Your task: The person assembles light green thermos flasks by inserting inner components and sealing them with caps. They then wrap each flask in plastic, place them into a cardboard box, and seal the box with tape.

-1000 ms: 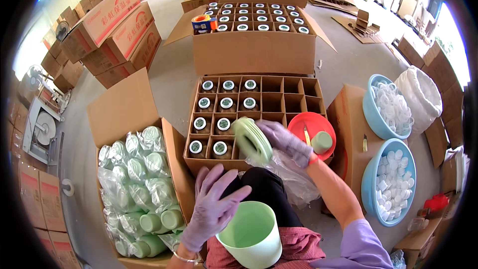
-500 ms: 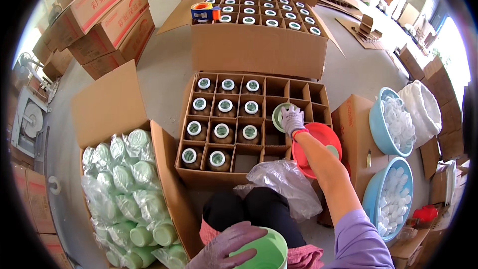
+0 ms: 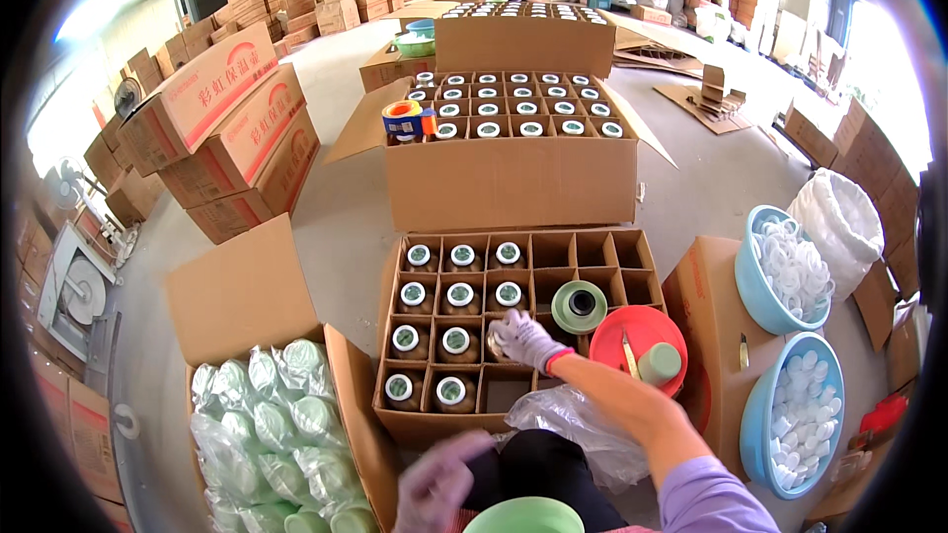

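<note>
My gloved right hand [image 3: 526,338] is closed over the top of a bottle [image 3: 493,346] in the third column of a divided cardboard box [image 3: 434,422]; the hand hides most of it. Several other bottles with white rims and greenish tops [image 3: 459,296] stand in the left cells. Behind that hand, a green round piece with a dark centre [image 3: 580,306] sits over a cell. My gloved left hand [image 3: 434,482] is blurred over my lap, fingers loosely apart with nothing seen in them. Beside it is a light green tub [image 3: 525,517], cut off below.
At right, a red basin [image 3: 632,328] holds a green cup and a cutter. Blue basins of white rings [image 3: 743,266] and white caps [image 3: 755,434] stand further right. Bagged green cups fill a carton [image 3: 341,375] at left. A filled box [image 3: 509,183] stands ahead; a person sits beyond.
My right hand has left the green round piece and moved left and nearer onto a bottle. My left hand has lifted off the green tub's rim. The view has tilted up.
</note>
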Demonstrator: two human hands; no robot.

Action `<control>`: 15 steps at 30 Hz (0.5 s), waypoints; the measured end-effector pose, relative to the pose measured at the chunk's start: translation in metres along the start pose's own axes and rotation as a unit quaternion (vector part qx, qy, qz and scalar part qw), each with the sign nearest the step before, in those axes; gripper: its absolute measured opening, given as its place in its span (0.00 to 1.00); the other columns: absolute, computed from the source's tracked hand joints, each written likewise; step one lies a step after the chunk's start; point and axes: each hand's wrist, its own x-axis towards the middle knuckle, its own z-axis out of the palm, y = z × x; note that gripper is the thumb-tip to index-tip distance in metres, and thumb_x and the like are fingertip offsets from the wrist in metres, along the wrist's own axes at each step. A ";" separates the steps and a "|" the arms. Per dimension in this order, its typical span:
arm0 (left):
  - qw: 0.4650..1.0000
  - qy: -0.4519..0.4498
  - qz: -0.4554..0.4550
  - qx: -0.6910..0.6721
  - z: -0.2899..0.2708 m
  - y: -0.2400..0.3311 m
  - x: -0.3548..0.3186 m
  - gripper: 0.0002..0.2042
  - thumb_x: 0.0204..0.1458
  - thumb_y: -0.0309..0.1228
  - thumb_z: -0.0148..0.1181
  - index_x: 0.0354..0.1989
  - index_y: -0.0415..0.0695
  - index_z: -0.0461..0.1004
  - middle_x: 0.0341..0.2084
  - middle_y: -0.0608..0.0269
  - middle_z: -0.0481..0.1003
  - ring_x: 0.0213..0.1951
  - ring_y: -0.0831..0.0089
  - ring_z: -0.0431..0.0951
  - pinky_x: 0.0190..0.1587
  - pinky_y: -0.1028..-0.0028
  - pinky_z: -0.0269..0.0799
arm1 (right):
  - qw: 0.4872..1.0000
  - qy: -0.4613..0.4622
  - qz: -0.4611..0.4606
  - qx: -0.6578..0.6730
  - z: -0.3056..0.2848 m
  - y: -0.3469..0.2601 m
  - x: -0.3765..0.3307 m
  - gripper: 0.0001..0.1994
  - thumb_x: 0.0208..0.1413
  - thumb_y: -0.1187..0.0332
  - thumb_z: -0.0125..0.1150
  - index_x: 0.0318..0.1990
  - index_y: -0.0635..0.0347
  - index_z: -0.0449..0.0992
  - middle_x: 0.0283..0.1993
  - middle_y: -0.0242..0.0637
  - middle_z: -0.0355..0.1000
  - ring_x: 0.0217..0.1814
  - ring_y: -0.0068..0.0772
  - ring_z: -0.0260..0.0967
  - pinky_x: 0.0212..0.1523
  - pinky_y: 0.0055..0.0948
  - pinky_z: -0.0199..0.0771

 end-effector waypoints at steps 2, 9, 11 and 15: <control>0.984 0.126 -0.007 -0.125 -0.002 -0.032 0.030 0.21 0.63 0.35 0.51 0.60 0.34 0.67 0.56 0.53 0.72 0.54 0.62 0.74 0.62 0.62 0.67 | 0.996 0.089 0.004 0.017 -0.055 -0.002 -0.019 0.20 0.54 0.62 0.60 0.53 0.57 0.68 0.47 0.53 0.68 0.46 0.57 0.70 0.45 0.47 0.76; 0.843 -0.078 -0.185 -0.499 0.006 -0.046 0.089 0.32 0.64 0.55 0.40 0.68 0.44 0.54 0.63 0.50 0.63 0.61 0.51 0.68 0.57 0.42 0.70 | 0.941 0.256 -0.154 0.160 -0.257 -0.088 -0.122 0.35 0.46 0.63 0.70 0.61 0.61 0.63 0.46 0.48 0.67 0.46 0.51 0.69 0.47 0.43 0.73; 0.820 -0.138 -0.165 -0.530 0.026 -0.030 0.085 0.32 0.64 0.56 0.39 0.68 0.45 0.56 0.62 0.53 0.64 0.61 0.54 0.69 0.59 0.45 0.69 | 0.928 0.299 -0.165 0.150 -0.267 -0.105 -0.149 0.38 0.41 0.61 0.74 0.61 0.64 0.65 0.45 0.45 0.67 0.45 0.47 0.68 0.47 0.42 0.71; 0.866 -0.084 -0.118 -0.479 0.045 -0.016 0.064 0.32 0.64 0.57 0.37 0.67 0.45 0.57 0.61 0.57 0.66 0.59 0.59 0.71 0.62 0.53 0.66 | 0.888 0.382 -0.181 0.182 -0.243 -0.121 -0.178 0.37 0.39 0.47 0.75 0.55 0.54 0.71 0.49 0.42 0.66 0.53 0.48 0.63 0.61 0.60 0.58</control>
